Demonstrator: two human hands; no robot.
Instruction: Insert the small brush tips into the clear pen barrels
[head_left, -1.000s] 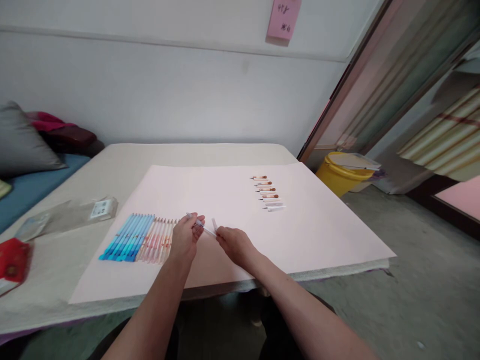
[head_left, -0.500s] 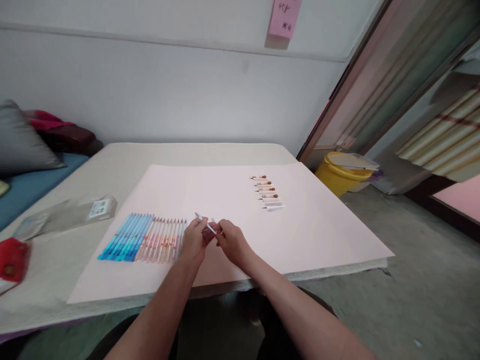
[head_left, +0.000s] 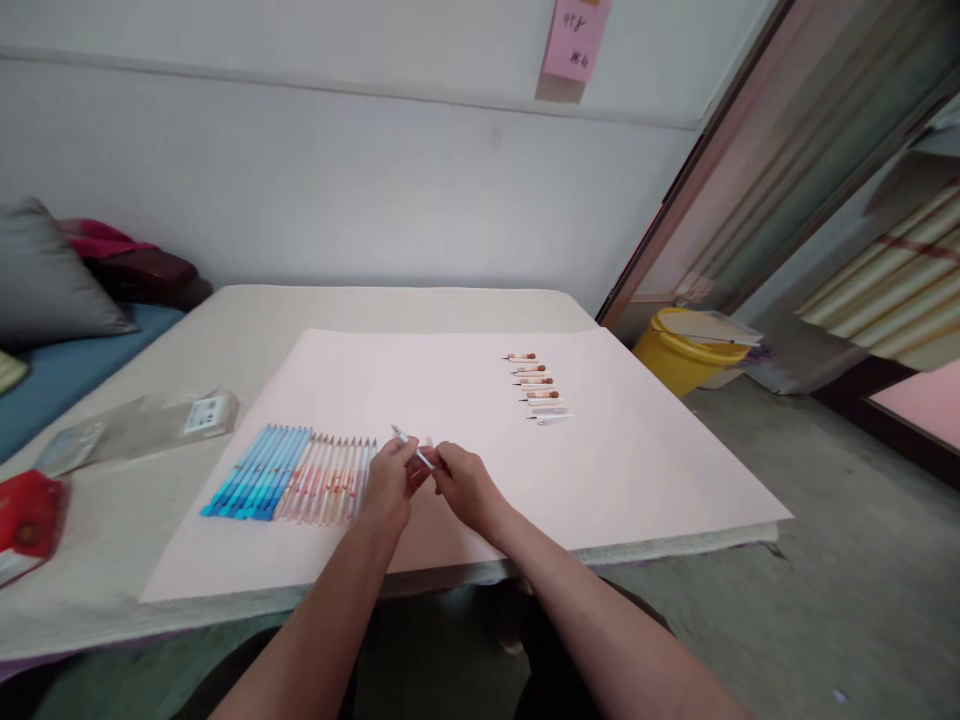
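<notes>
Just above the front edge of the pale pink sheet, my left hand (head_left: 391, 476) is closed around a slim white pen (head_left: 400, 435), which slants down to the right. My right hand (head_left: 463, 480) meets it, with thumb and fingers pinched at the pen's lower end. A small pale piece also shows between the hands, too small to make out. Beside my left hand lies a row of pens with pink and orange prints (head_left: 326, 480), tips pointing away. Left of them, blue pens (head_left: 259, 472) lie side by side.
Small pen parts, some with brown ends (head_left: 534, 382), lie in a column at the right on the pink sheet (head_left: 645, 450). A clear plastic bag (head_left: 142, 430) and a red object (head_left: 31, 515) are at the left. A yellow bin (head_left: 667, 355) stands beyond the table's right side.
The view has shifted slightly. Both hands stay together on the white pen, with hardly any visible movement of the fingers.
</notes>
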